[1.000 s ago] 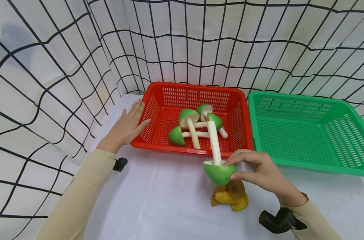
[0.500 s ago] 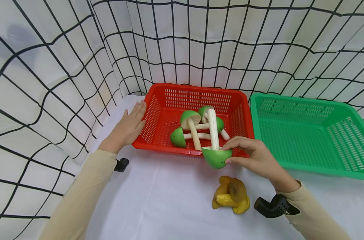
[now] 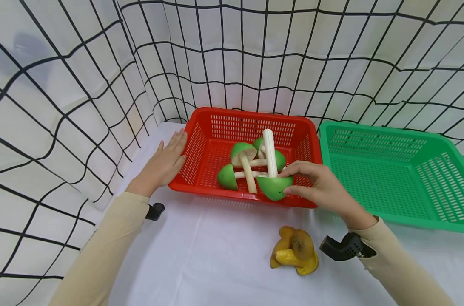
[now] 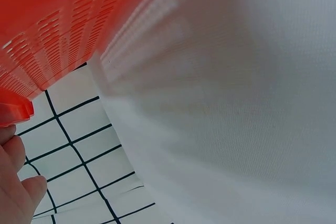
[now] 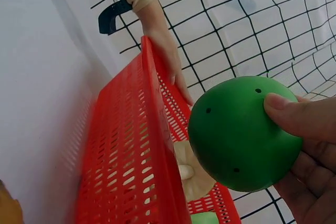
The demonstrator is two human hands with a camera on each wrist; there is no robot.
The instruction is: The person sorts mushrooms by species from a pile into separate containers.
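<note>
Right hand (image 3: 323, 191) grips a green-capped toy mushroom (image 3: 274, 185) by its cap, thumb under and fingers curled over the top, cap down and white stem pointing up, slightly tilted. The mushroom is held over the front rim of the red basket (image 3: 251, 117), at its front right corner, not resting on the floor of the basket as far as the head view shows. In the right wrist view the cap (image 5: 239, 132) fills the middle, thumb pressed on its upper right side, the red basket wall (image 5: 131, 156) just left of it.

Left hand (image 3: 160, 163) lies flat with straight fingers against the outer left wall of the red basket, palm on the white table (image 3: 201, 255); it holds nothing. The left wrist view shows only fingertips (image 4: 16, 187) by the basket corner (image 4: 47, 51).

Inside the red basket lie 4 more green-capped mushrooms (image 3: 241, 159), stems crossing one another, in a loose pile near the centre.

A green basket (image 3: 392, 170) stands just right of the red one, sides touching or nearly so. On the table in front of the red basket sits a yellow-brown lumpy toy (image 3: 294, 250), near the right wrist. Black-grid white cloth (image 3: 82, 85) walls the scene behind and left.
</note>
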